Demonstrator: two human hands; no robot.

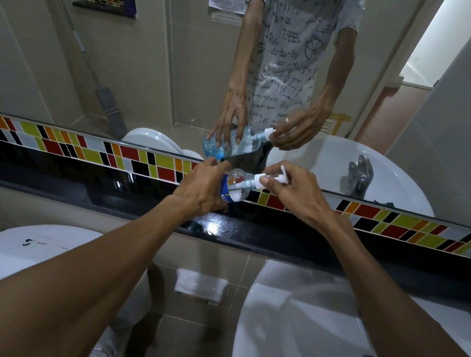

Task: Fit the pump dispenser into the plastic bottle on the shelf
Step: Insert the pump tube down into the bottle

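Observation:
A clear plastic bottle [234, 185] with a blue label is tilted to the right above the black shelf [69, 186]. My left hand [201, 188] grips its lower body. The white pump dispenser [272, 178] sits at the bottle's neck, its collar against the mouth. My right hand [291, 193] is closed around the pump's collar and head. The bottle's base is hidden behind my left hand. The mirror above reflects both hands and shows blue liquid in the bottle.
A white sink [308, 348] lies below on the right, a white toilet cistern [36, 250] below on the left. A white soap holder [201, 287] hangs on the tiled wall between them. A band of coloured tiles [106, 154] runs under the mirror [125, 48].

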